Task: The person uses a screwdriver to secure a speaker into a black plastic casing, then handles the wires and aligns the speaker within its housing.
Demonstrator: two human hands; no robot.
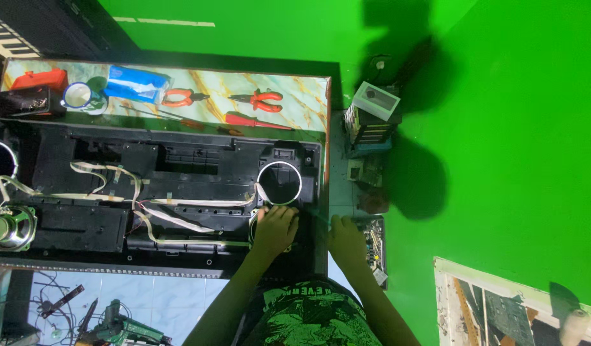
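Observation:
A long black plastic casing [180, 186] lies open on the table, with white ribbon cables [173, 218] taped across its inside. My left hand [275, 229] rests palm down on a round speaker at the casing's right end, just below a circular white-rimmed opening [279, 183]. The speaker is mostly hidden under the hand. My right hand [346, 240] is off the casing's right end, over a small tray of parts [376, 238]. Whether it holds anything is hidden. Another loose speaker [10, 227] sits at the casing's left end.
Along the marble-patterned table's far edge lie two red-handled pliers [260, 98], a red screwdriver [254, 120], a blue packet [136, 84], a tape roll [77, 96] and a red box [39, 80]. A small box stack [372, 118] stands to the right. Green floor surrounds everything.

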